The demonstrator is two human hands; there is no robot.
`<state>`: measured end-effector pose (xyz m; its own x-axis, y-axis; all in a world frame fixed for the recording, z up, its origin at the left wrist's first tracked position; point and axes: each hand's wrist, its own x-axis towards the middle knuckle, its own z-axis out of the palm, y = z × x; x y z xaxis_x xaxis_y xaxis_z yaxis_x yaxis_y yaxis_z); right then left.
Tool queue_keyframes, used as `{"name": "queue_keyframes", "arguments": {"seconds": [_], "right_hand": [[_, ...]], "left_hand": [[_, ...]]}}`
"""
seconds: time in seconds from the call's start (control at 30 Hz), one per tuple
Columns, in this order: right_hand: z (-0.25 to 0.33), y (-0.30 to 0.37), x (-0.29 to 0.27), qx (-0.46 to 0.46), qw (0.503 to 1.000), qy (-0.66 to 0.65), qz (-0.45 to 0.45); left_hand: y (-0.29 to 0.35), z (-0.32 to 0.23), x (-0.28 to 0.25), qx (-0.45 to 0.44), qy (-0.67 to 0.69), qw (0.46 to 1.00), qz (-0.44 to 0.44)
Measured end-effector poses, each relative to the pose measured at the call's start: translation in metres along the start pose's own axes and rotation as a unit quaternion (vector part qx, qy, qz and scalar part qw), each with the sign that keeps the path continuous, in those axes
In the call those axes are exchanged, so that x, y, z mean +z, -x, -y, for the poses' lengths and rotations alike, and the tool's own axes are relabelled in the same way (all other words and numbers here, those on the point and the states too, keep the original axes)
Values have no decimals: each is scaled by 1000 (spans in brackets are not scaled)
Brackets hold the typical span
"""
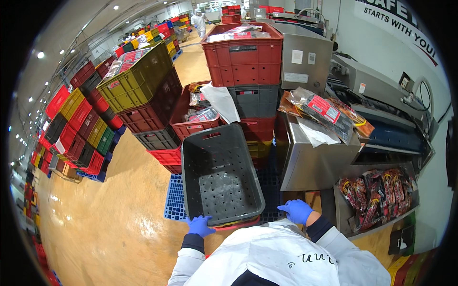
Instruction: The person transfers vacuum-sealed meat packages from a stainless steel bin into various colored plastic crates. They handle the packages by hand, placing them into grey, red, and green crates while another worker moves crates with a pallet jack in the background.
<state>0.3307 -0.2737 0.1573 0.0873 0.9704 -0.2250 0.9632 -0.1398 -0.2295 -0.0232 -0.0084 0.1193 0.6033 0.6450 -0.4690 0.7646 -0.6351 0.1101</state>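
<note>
A black plastic crate (222, 174) with a perforated floor stands in front of me with nothing inside, on top of red and yellow crates. My left hand (200, 226), in a blue glove, has its fingers closed on the crate's near left corner. Off the crate's near right corner is my right hand (296, 211), also gloved in blue. Its fingers reach leftward, apart from the rim, and it holds nothing. Just beyond the black crate, a red crate (196, 125) contains plastic packs and a white sheet (221, 101).
Stacked crates flank this spot, topped by an olive crate (128, 78) and a red crate (243, 59) of packs. At right, packs (320, 108) lie on a steel machine (310, 157); a steel tray (350, 233) holds several more. A blue pallet (175, 198) lies underneath. Someone in white (198, 23) is far off.
</note>
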Motion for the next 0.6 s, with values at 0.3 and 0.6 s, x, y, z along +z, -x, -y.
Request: {"name": "queue_keyframes", "arguments": {"seconds": [0.3,0.6], "right_hand": [[53,-36,-203,-285,907,-302,-64],[10,-125,-513,-242,891,-303,-237]], "left_hand": [[-3,5,6,23,-25,998,-44],[-15,-7,4,34,-4,999,-16]]}}
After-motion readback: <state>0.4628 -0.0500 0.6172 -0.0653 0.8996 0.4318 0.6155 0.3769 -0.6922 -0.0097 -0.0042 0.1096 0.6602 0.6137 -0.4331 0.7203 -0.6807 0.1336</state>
